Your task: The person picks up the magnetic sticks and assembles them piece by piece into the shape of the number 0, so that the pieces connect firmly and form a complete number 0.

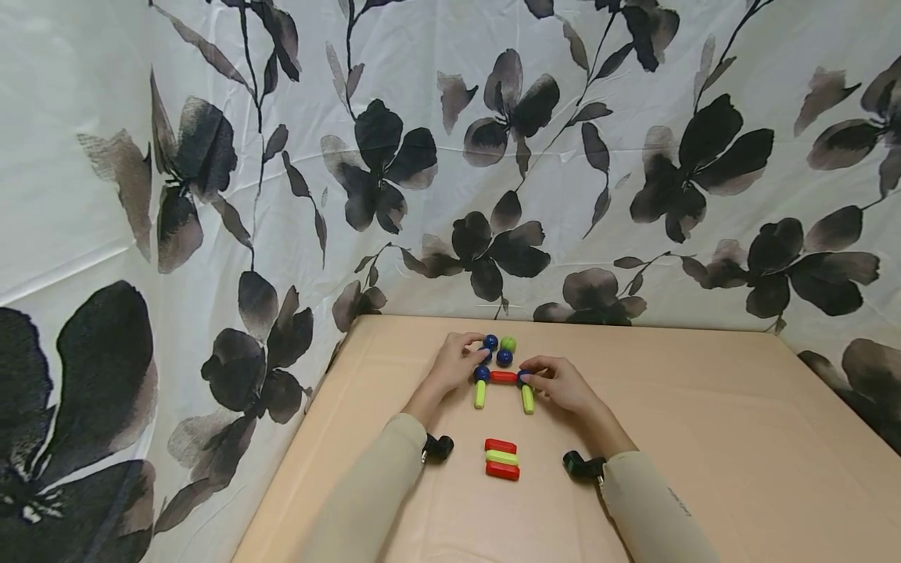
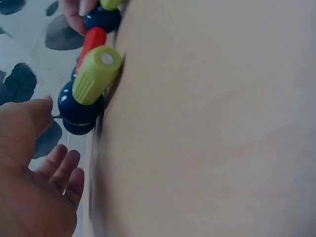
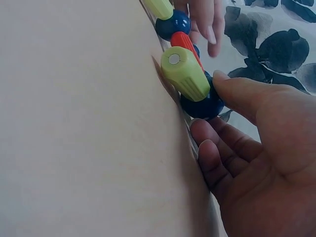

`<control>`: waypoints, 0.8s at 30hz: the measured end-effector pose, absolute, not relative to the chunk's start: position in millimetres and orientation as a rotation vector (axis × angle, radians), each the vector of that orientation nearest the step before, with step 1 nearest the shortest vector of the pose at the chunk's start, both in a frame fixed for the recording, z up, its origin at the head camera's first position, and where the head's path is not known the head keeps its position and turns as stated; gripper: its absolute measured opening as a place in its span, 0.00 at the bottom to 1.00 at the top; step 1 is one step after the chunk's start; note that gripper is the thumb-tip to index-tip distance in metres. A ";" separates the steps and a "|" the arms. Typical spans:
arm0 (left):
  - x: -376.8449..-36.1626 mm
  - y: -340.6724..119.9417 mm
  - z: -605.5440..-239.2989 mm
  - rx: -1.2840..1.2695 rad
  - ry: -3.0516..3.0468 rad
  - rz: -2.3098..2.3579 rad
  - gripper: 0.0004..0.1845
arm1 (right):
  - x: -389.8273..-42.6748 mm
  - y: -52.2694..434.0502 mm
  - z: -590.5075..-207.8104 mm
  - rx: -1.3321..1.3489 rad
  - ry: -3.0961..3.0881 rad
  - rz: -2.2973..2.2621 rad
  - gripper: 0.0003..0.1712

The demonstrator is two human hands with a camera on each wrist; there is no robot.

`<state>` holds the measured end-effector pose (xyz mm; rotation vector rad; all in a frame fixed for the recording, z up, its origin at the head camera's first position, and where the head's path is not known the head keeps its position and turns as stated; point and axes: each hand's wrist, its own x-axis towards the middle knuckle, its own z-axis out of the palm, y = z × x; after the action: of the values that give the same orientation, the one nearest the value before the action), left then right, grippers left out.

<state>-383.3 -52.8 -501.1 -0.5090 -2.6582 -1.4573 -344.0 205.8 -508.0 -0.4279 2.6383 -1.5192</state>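
A red rod point(image 1: 503, 377) lies on the tan table point(image 1: 704, 438) between two blue balls, each with a yellow-green rod point(image 1: 480, 394) pointing toward me. My right hand point(image 1: 556, 383) pinches the right blue ball point(image 1: 523, 378); in the right wrist view the thumb point(image 3: 237, 89) lies against this ball point(image 3: 202, 103) above the curled fingers. My left hand point(image 1: 457, 358) rests by the left blue ball point(image 1: 482, 373), fingers relaxed. Its thumb point(image 2: 29, 113) sits just beside that ball point(image 2: 79, 106) and holds nothing.
Two more blue balls point(image 1: 504, 357) and a green ball point(image 1: 508, 344) lie loose just behind the frame. A stack of two red rods and one yellow-green rod point(image 1: 502, 457) lies nearer me. A flower-print curtain point(image 1: 422, 156) closes off the back and left.
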 end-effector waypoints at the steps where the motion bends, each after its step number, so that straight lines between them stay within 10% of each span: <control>1: -384.8 -51.0 -500.0 -0.515 -2.675 -1.442 0.18 | -344.2 206.2 -509.0 -0.435 2.637 -1.518 0.17; 24: -381.5 -55.7 -490.3 -0.343 -2.715 -1.433 0.14 | -343.9 206.3 -508.3 -0.433 2.650 -1.517 0.17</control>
<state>-381.5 -55.7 -490.3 -0.3425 -2.7151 -1.4326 -343.9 206.3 -508.3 -0.4331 2.6497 -1.5171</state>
